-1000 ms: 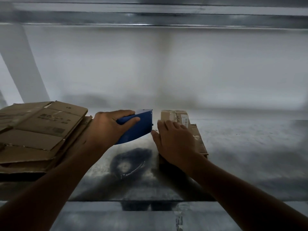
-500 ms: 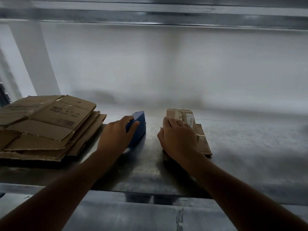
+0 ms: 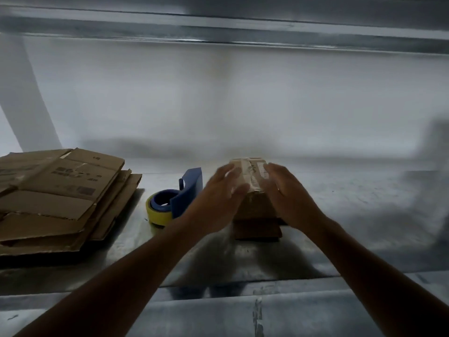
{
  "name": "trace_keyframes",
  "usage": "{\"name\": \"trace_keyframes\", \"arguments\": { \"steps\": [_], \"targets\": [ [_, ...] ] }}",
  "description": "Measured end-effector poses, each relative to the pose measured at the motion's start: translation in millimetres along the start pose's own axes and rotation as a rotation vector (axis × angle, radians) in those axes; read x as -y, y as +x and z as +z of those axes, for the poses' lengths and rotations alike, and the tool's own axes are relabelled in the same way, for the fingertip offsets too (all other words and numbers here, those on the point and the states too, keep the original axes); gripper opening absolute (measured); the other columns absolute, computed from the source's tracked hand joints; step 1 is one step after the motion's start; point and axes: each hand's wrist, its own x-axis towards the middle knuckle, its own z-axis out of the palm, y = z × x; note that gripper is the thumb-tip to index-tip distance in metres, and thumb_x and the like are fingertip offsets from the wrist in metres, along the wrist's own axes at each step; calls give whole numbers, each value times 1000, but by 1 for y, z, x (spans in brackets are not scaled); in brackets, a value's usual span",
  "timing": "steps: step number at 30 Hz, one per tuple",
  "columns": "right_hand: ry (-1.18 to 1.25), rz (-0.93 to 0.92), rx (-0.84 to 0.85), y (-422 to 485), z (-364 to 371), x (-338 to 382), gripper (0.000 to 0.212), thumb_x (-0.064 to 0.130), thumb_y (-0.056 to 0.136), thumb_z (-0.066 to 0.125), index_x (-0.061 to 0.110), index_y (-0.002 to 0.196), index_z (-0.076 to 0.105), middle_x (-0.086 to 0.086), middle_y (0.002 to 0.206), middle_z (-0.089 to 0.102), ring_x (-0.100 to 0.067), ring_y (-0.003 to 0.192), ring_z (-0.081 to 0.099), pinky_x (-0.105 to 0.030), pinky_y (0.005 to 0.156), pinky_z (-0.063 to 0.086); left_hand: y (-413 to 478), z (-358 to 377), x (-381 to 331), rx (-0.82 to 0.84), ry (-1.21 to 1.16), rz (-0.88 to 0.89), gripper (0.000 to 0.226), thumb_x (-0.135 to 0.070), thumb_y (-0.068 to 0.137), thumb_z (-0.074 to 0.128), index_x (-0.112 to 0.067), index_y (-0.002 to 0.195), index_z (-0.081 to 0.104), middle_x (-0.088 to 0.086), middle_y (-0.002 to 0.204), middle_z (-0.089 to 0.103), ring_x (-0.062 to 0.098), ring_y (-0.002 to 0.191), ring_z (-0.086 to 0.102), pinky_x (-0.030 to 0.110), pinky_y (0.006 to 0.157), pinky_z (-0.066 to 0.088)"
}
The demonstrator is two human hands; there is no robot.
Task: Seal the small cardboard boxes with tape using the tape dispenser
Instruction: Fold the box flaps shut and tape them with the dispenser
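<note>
**Shelf** (image 3: 352,215): grey metal, scuffed, carrying every item below. A second metal shelf runs overhead and a pale wall stands behind.

**Flattened cardboard stack** (image 3: 56,198): several brown sheets piled unevenly at the shelf's left edge. The top sheet carries dark printed blocks and barcode-like marks, too small and dim to read.

**Left hand** (image 3: 218,193): reaches in from the front edge with fingers straight and spread, holding nothing. It lies against the left upper side of the box. The fingertips are blurred, so firm contact cannot be confirmed.

**Right hand** (image 3: 289,198): likewise flat and unclenched, fingers extended, holding nothing. It is set at the right upper side of the box, mirroring the left, and its fingertips are also blurred.

**Small cardboard box** (image 3: 254,203): brown, standing near the middle of the shelf, directly between the two hands. It rests on a darker flat piece of cardboard that juts out toward the front edge. A glossy strip runs along the middle of its top.

**Tape dispenser** (image 3: 187,193): blue plastic, lying on the shelf between the cardboard stack and the box, just left of the left hand and untouched. Its yellow tape roll (image 3: 158,215) faces the stack.

**Label** (image 3: 261,167): pale, on the box top toward the back edge. The dark marks on it are illegible.
</note>
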Motion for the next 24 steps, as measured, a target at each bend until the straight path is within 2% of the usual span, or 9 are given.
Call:
{"name": "trace_keyframes", "arguments": {
  "steps": [3, 7, 11, 14, 17, 19, 20, 22, 24],
  "targets": [
    [11, 91, 174, -8, 9, -11, 58, 49, 108, 27, 23, 160, 22, -3, 168, 18, -17, 154, 16, -34, 122, 15, 12, 22, 9, 196, 48, 1, 57, -34, 111, 32, -8, 160, 20, 7, 170, 8, 22, 157, 4, 30, 124, 5],
    [85, 118, 192, -12, 10, -10, 58, 44, 109, 28, 21, 161, 18, -7, 164, 28, -23, 146, 35, -23, 107, 28, 14, 33, 28, 221, 198, 65, 59, -31, 110, 29, -12, 162, 9, 5, 171, -2, 20, 157, -4, 36, 128, 1],
    [308, 165, 188, -12, 20, -16, 63, 48, 108, 28, 27, 162, 2, -4, 166, 24, -25, 147, 34, -34, 118, 29, 18, 39, 21, 176, 143, -3, 58, -40, 110, 19, -16, 163, 8, -3, 170, -4, 12, 156, -6, 24, 124, -5],
    [434, 240, 177, -11, 22, -17, 70, 50, 107, 29, 28, 160, -12, -3, 167, 20, -24, 148, 32, -30, 115, 25, 19, 40, 17, 247, 94, -72, 64, -48, 107, 14, -22, 163, -1, -8, 168, -16, 9, 154, -13, 27, 124, -4],
    [457, 239, 169, -8, 19, -20, 73, 50, 105, 36, 25, 161, -3, 0, 161, 32, -21, 140, 43, -32, 112, 37, 18, 34, 7, 244, -29, -167, 62, -47, 108, 22, -27, 163, -1, -5, 167, -23, 19, 157, -4, 35, 125, 9],
    [507, 238, 189, -6, 16, -23, 65, 48, 104, 41, 22, 158, 15, 4, 154, 43, -16, 130, 53, -28, 102, 48, 17, 30, 0, 218, -98, -242, 61, -48, 108, 28, -30, 163, 8, 1, 171, -8, 24, 154, 20, 33, 121, 27],
    [533, 217, 199, -7, 15, -24, 57, 48, 104, 42, 24, 154, 26, 5, 150, 48, -14, 126, 56, -27, 100, 50, 15, 29, -3, 204, -132, -253, 61, -50, 107, 32, -29, 162, 13, 3, 171, 9, 20, 145, 36, 22, 112, 39],
    [546, 171, 231, -8, 10, -20, 46, 46, 106, 41, 29, 148, 35, 11, 144, 51, -7, 121, 57, -20, 96, 49, 11, 30, -5, 169, -161, -241, 70, -56, 102, 43, -27, 160, 19, 0, 162, 35, 9, 122, 48, 3, 82, 44],
    [614, 125, 226, -9, 6, -16, 34, 42, 107, 37, 41, 141, 41, 16, 137, 49, -1, 118, 56, -15, 92, 49, 7, 29, -6, 109, -191, -238, 89, -65, 89, 53, -27, 161, 18, -2, 158, 41, 12, 126, 51, 10, 91, 44]
  ]
}}
